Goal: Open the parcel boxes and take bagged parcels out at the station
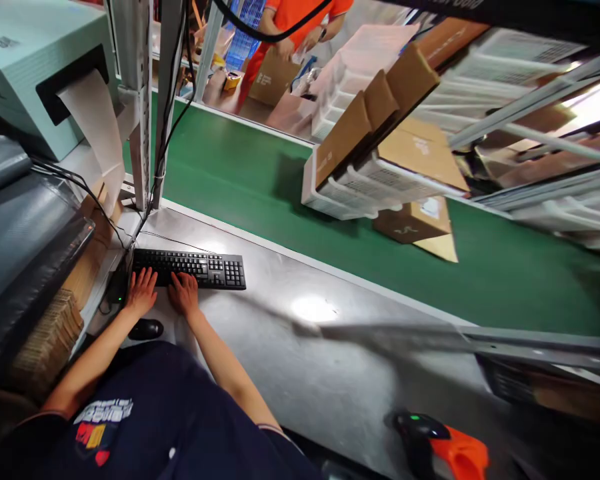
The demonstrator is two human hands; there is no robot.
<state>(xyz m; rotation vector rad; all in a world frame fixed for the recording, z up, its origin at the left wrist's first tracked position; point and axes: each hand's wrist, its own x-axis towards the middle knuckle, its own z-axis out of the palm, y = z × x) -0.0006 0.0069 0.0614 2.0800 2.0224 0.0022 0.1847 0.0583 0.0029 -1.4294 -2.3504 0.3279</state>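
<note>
A black keyboard lies on the metal worktable, near its left end. My left hand rests on the keyboard's left part with its fingers spread over the keys. Just right of it, my right hand touches the front edge and lower keys, fingers apart and holding nothing. A black computer mouse sits on the table below and between my hands.
Beyond the table runs a green conveyor belt carrying a white crate of cardboard boxes. An orange scanner stands at lower right. At left are a printer and dark plastic rolls. A person in orange handles a carton across.
</note>
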